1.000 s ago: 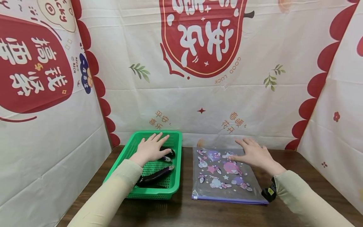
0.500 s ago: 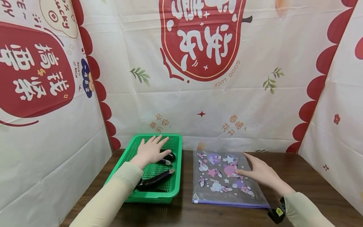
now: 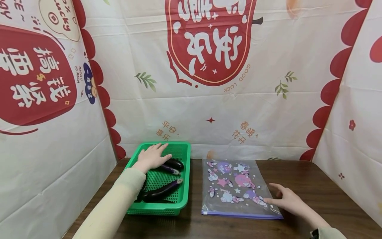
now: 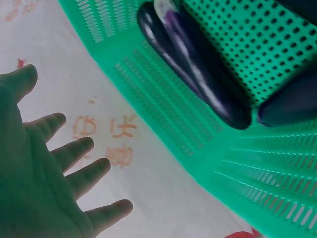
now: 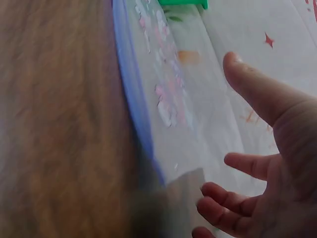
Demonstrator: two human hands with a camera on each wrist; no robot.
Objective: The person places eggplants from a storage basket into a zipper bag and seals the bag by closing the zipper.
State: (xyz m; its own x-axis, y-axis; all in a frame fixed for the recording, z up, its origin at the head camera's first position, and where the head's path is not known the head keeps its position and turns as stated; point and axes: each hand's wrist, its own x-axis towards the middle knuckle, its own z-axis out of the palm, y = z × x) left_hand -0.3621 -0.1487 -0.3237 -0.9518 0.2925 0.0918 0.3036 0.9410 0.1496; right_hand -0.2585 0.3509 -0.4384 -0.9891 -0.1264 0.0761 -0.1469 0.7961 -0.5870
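Observation:
My left hand (image 3: 151, 157) hovers over the far left part of a green plastic basket (image 3: 188, 179), fingers spread and holding nothing. Several dark purple eggplants lie inside; one eggplant (image 3: 162, 191) is at the near end, and others, such as an eggplant (image 4: 203, 74) in the left wrist view, are partly hidden under the hand in the head view. A clear zip bag (image 3: 215, 202) printed with cartoon rabbits and stars lies flat, its purple zip edge toward me. Beside the bag's right edge is my right hand (image 3: 288, 200), fingers loosely bent and gripping nothing; whether it touches the bag I cannot tell.
The dark wooden table (image 3: 301, 176) carries both basket and bag, with a strip of wood between them. Printed white cloth (image 3: 191, 109) walls in the back and both sides. A white zip slider (image 3: 204, 212) sits at the bag's near left corner.
The right hand has moved from above the bag toward me and right, down to its right edge. My left hand has shifted slightly left over the basket. Bag and basket stay in place.

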